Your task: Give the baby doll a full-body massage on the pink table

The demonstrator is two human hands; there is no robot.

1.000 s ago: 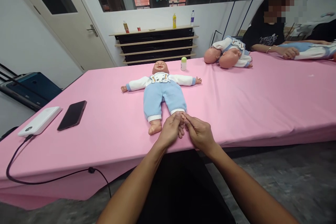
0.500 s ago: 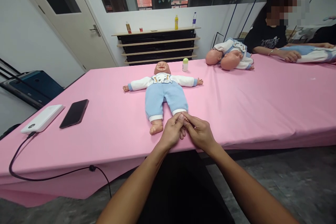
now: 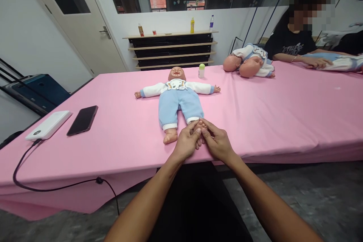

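Note:
A baby doll (image 3: 179, 96) in blue trousers and a white-and-blue top lies on its back, arms spread, its head away from me. My left hand (image 3: 187, 139) and my right hand (image 3: 217, 140) are both closed around the doll's foot (image 3: 200, 125) on the right side. The thumbs lie near the sole, and the fingers wrap around the foot's sides. Only the toes and part of the sole show between my hands. The doll's other foot (image 3: 170, 136) rests bare on the pink cloth, left of my left hand.
On the pink tablecloth (image 3: 119, 121) lie a phone (image 3: 82, 120) and a white power bank (image 3: 48, 124) with a black cable. A green-capped bottle (image 3: 201, 71) stands by the doll's head. Two more dolls (image 3: 251, 62) lie back right, beside a seated person (image 3: 295, 41) handling another doll.
My thumbs have moved slightly apart and down, so the doll's toes show more between my hands. The view has shifted slightly. The other person's hand has moved along their doll.

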